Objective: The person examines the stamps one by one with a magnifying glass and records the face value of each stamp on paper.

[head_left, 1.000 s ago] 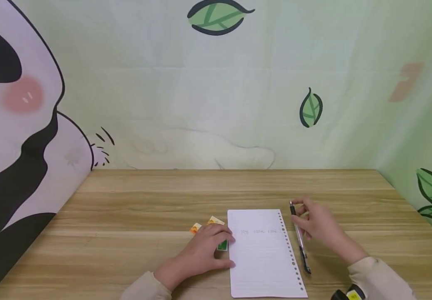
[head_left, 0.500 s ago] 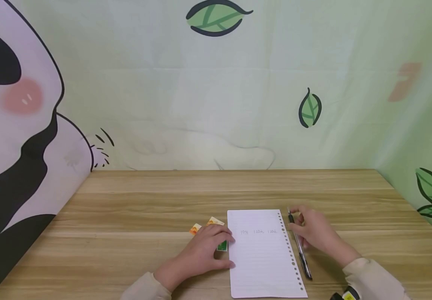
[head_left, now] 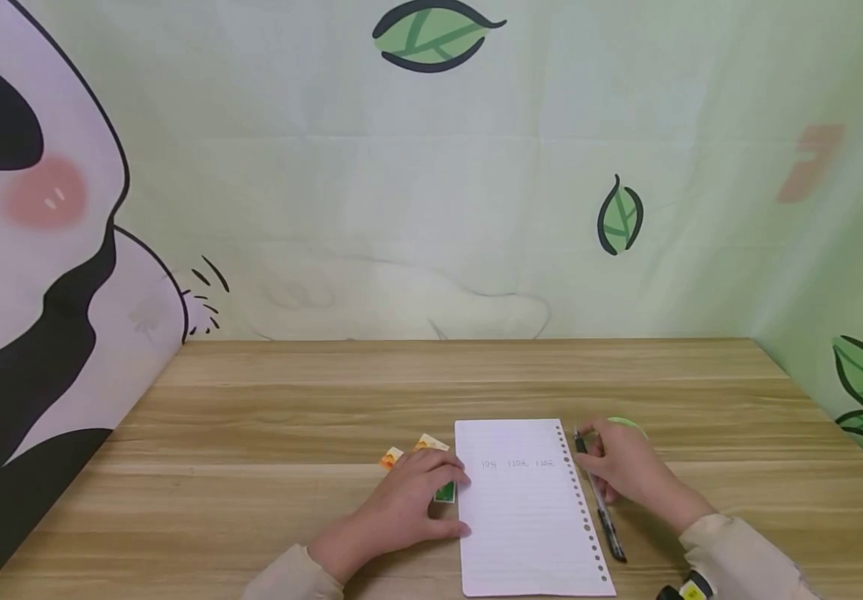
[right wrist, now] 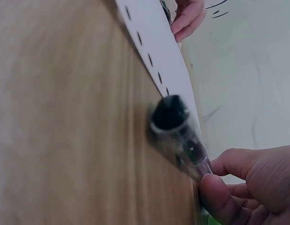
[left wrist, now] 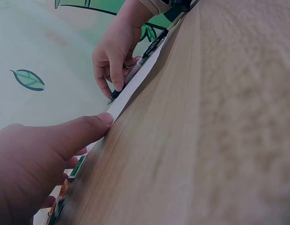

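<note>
A white lined sheet of paper, punched with holes down its right side and bearing a short handwritten line, lies on the wooden table. My left hand rests at its left edge, thumb and fingertips touching the paper. Orange, yellow and green cards stick out from under that hand, which hides most of them. Just right of the paper my right hand pinches a clear-and-black pen near its far end. In the right wrist view the pen's dark end faces the camera.
A green curved edge shows behind my right hand; its kind is hidden. Near my right sleeve is a black object with a yellow label. A printed cloth stands behind the table.
My right hand has drawn the pen towards me and slightly left, closer along the paper's holed side. A green edge has come into view behind that hand. My left hand has stayed put.
</note>
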`<state>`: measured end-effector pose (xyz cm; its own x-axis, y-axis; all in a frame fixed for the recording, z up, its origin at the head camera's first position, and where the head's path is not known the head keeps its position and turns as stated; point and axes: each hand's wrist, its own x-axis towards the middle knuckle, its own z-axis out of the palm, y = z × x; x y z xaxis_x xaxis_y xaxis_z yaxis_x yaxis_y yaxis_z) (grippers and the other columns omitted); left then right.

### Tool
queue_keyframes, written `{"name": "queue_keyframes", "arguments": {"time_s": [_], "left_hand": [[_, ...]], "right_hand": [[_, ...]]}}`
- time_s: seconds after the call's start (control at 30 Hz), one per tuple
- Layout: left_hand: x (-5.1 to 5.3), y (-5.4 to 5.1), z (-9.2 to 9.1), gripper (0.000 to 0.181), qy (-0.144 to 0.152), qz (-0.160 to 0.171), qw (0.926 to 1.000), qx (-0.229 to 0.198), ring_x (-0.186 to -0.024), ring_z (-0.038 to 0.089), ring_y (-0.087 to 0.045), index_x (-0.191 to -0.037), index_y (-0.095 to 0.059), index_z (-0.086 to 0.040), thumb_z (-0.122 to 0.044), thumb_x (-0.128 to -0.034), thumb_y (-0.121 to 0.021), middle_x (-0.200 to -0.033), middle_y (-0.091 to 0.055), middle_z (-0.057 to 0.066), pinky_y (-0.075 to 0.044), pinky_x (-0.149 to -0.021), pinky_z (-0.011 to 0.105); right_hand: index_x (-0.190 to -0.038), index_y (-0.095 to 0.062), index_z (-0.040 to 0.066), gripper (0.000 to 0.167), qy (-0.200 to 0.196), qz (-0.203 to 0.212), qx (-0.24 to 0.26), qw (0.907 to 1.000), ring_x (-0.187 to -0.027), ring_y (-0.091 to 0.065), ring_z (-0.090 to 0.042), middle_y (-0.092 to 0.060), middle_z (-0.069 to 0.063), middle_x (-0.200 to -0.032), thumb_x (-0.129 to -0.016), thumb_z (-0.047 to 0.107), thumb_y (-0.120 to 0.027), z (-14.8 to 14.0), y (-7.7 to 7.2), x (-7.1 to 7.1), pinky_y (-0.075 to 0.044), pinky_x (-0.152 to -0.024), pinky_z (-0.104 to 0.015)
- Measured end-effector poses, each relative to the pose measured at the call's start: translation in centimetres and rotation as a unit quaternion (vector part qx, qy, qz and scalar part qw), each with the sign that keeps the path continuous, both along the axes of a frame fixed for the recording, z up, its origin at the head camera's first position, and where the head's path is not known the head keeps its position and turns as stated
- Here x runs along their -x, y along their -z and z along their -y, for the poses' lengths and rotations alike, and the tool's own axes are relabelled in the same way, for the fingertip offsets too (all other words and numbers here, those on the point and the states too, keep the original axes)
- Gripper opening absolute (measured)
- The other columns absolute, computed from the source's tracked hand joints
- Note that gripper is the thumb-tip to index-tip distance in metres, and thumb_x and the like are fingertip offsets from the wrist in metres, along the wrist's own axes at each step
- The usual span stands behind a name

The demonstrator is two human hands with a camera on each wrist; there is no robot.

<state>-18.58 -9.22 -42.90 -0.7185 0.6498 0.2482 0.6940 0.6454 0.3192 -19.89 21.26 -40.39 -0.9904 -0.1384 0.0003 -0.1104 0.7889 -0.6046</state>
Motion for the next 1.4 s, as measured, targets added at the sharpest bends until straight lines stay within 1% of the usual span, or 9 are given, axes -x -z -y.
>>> {"name": "queue_keyframes", "arguments": {"time_s": [0.1, 0.33, 0.53, 0.67, 0.83, 0.93, 1.07, 1.2, 1.4], "left_hand": [[0.1, 0.0, 0.0, 0.044, 0.001, -0.001, 1.0, 0.002, -0.12, 0.015, -0.051, -0.111, -0.065, -0.017, -0.046, -0.079, -0.074, -0.123, -0.06, -0.004, -0.038, -0.108, 0.041], [0.1, 0.0, 0.0, 0.044, 0.002, -0.008, 1.0, 0.003, -0.12, 0.016, -0.051, -0.111, -0.065, -0.017, -0.045, -0.0785, -0.075, -0.122, -0.06, -0.004, -0.038, -0.108, 0.041], [0.0, 0.0, 0.0, 0.044, -0.001, -0.012, 0.9999, 0.009, -0.12, 0.015, -0.051, -0.11, -0.065, -0.018, -0.045, -0.0778, -0.075, -0.122, -0.06, -0.004, -0.038, -0.108, 0.039], [0.1, -0.1, 0.0, 0.042, 0.003, -0.016, 0.9999, 0.003, -0.119, 0.015, -0.051, -0.108, -0.065, -0.018, -0.045, -0.0775, -0.075, -0.121, -0.06, -0.004, -0.039, -0.107, 0.04], [0.4, -0.5, 0.2, 0.043, -0.002, -0.008, 0.9998, -0.016, -0.119, 0.017, -0.053, -0.11, -0.067, -0.017, -0.042, -0.0765, -0.077, -0.121, -0.061, -0.003, -0.041, -0.106, 0.041], [0.7, -0.9, 0.6, 0.043, -0.011, -0.005, 0.9997, -0.022, -0.119, 0.018, -0.054, -0.111, -0.067, -0.017, -0.04, -0.077, -0.078, -0.12, -0.062, -0.003, -0.041, -0.106, 0.042], [1.2, -1.2, 1.2, 0.041, -0.01, -0.008, 0.9994, -0.032, -0.116, 0.018, -0.055, -0.11, -0.067, -0.017, -0.037, -0.0767, -0.079, -0.117, -0.064, -0.004, -0.041, -0.105, 0.043], [1.6, -1.2, 1.9, 0.037, -0.01, -0.012, 0.9991, -0.038, -0.113, 0.018, -0.056, -0.107, -0.069, -0.017, -0.032, -0.0756, -0.08, -0.114, -0.065, -0.004, -0.042, -0.101, 0.043], [2.0, -1.0, 2.5, 0.032, -0.026, 0.001, 0.9991, -0.033, -0.109, 0.018, -0.057, -0.103, -0.07, -0.019, -0.032, -0.075, -0.081, -0.108, -0.065, -0.006, -0.043, -0.1, 0.043]], "right_hand": [[-0.125, -0.052, -0.008, 0.043, 0.004, 0.006, -0.002, 1.0, -0.037, -0.05, -0.009, -0.056, -0.002, -0.061, -0.086, 0.005, -0.065, 0.1, 0.0, -0.1, -0.047, -0.038, -0.025], [-0.125, -0.052, -0.007, 0.044, 0.005, 0.0, -0.019, 0.9998, -0.035, -0.049, -0.008, -0.054, -0.002, -0.057, -0.086, 0.008, -0.066, 0.2, -0.2, -0.1, -0.045, -0.036, -0.025], [-0.126, -0.052, -0.007, 0.045, 0.007, 0.001, -0.017, 0.9998, -0.035, -0.049, -0.009, -0.054, -0.002, -0.057, -0.086, 0.009, -0.066, 0.2, -0.3, -0.2, -0.046, -0.036, -0.025], [-0.127, -0.051, -0.006, 0.046, 0.006, 0.002, -0.017, 0.9998, -0.036, -0.049, -0.01, -0.054, -0.002, -0.058, -0.087, 0.011, -0.066, 0.2, -0.6, -0.3, -0.045, -0.037, -0.025], [-0.13, -0.048, -0.006, 0.048, 0.001, 0.009, -0.01, 0.9999, -0.04, -0.051, -0.012, -0.055, -0.004, -0.063, -0.089, 0.014, -0.064, 0.0, -1.2, -0.4, -0.046, -0.038, -0.025], [-0.128, -0.05, -0.006, 0.045, -0.01, -0.008, -0.02, 0.9997, -0.045, -0.051, -0.012, -0.055, -0.003, -0.065, -0.09, 0.015, -0.063, -0.3, -1.7, -0.4, -0.043, -0.041, -0.023], [-0.124, -0.052, -0.006, 0.041, -0.017, -0.03, -0.025, 0.9991, -0.052, -0.05, -0.012, -0.056, -0.003, -0.07, -0.09, 0.015, -0.063, -0.8, -2.3, -0.4, -0.04, -0.045, -0.023], [-0.118, -0.055, -0.005, 0.037, -0.012, -0.043, -0.027, 0.9986, -0.058, -0.051, -0.012, -0.058, -0.003, -0.075, -0.089, 0.015, -0.063, -1.2, -3.0, -0.6, -0.04, -0.048, -0.022], [-0.107, -0.06, -0.002, 0.028, -0.004, -0.063, -0.052, 0.9966, -0.067, -0.052, -0.013, -0.061, -0.003, -0.08, -0.088, 0.019, -0.063, -2.1, -3.6, -0.9, -0.041, -0.053, -0.023]]}}
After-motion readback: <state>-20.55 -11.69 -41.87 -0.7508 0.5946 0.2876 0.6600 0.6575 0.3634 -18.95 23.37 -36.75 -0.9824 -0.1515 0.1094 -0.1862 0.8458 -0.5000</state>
